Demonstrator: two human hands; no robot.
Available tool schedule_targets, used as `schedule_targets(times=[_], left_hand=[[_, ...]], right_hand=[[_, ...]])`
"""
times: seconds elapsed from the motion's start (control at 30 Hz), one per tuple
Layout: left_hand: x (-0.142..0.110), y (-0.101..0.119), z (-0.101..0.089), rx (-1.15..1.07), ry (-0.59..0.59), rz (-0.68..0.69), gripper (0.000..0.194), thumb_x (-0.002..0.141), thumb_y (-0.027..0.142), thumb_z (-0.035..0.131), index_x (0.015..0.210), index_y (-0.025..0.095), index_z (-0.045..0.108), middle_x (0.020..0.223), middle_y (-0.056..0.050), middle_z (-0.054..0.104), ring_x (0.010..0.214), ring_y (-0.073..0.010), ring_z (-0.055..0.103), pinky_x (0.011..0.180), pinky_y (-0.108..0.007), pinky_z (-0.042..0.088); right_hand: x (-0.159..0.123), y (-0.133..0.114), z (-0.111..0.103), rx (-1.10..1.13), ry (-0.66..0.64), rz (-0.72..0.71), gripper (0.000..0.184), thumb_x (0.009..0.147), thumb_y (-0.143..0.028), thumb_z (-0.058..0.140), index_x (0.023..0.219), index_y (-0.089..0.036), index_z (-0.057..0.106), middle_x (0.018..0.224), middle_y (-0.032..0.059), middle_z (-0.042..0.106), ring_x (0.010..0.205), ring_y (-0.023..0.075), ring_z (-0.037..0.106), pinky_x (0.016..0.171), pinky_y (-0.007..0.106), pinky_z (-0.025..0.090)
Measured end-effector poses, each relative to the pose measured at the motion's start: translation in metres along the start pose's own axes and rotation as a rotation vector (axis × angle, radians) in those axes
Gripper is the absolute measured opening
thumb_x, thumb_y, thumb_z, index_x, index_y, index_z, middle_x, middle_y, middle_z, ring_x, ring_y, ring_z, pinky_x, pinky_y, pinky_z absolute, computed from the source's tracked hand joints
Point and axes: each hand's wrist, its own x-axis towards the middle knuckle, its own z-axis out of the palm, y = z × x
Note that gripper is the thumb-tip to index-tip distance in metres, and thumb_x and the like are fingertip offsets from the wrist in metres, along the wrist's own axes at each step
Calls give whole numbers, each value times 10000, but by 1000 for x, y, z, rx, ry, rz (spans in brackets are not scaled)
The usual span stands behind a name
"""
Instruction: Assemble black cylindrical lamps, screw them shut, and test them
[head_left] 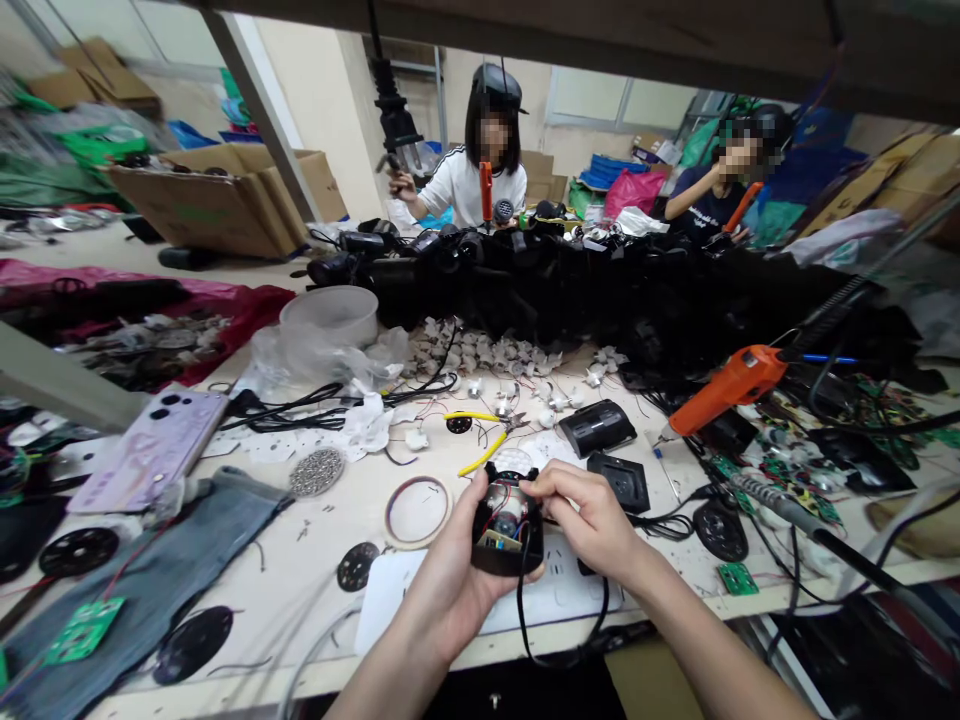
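My left hand (pixel 457 590) is wrapped round an open black plastic housing (pixel 506 565), holding it above the table's front edge. Inside the housing show a small motor, thin coloured wires and a bit of circuit board. At its upper right edge, my right hand (pixel 592 515) has thumb and fingertips pinched together; whether they grip the rim or a wire is hidden. A black cable (pixel 523 620) loops down from the housing. Just beyond lie yellow-handled cutting pliers (pixel 484 440). To the right rest two black plastic covers (pixel 598 428), and on the left a roll of tape (pixel 390 525).
An orange electric screwdriver (pixel 727 390) hangs at the right, near green circuit boards (pixel 737 578). A white power strip (pixel 386 590) lies beneath my hands. White motor parts (pixel 480 350) and black housings form heaps behind. A phone (pixel 150 450) lies left. Two people sit across.
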Motion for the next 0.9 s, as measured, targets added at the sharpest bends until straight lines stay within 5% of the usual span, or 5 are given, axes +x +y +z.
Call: schedule_targets(times=[0.27, 0.43, 0.57, 0.9], left_hand=[[-3, -10, -19, 171, -92, 340, 434, 686, 304, 796, 1066, 230, 599, 924, -21, 684, 857, -184, 613, 745, -258, 453], [-5, -9, -23, 172, -114, 375, 520, 621, 239, 793, 1105, 234, 603, 1007, -41, 705, 940, -244, 620, 807, -290, 433], [-5, -10, -21, 176, -124, 434, 486, 619, 266, 797, 1069, 215, 621, 1057, -60, 694, 1026, -273, 594, 876, -310, 422], [2, -18, -29, 271, -25, 644, 530, 535, 301, 856, 1002, 188, 633, 979, -64, 682, 1007, -277, 575, 819, -277, 439]], right_hand=[[-15, -30, -3, -154, -27, -139, 283, 870, -23, 403, 991, -178, 606, 870, 71, 586, 822, 180, 583, 710, 298, 496], [-26, -31, 11, -7, 231, 166, 77, 847, -173, 581, 891, -205, 527, 804, 17, 555, 710, 155, 577, 649, 280, 505], [-28, -28, 23, 124, 207, 374, 162, 801, -267, 641, 818, -208, 491, 769, -4, 536, 679, 145, 581, 625, 264, 512], [-29, -40, 27, 150, 189, 460, 160, 763, -260, 659, 769, -206, 509, 718, -10, 584, 663, 145, 599, 619, 250, 496]])
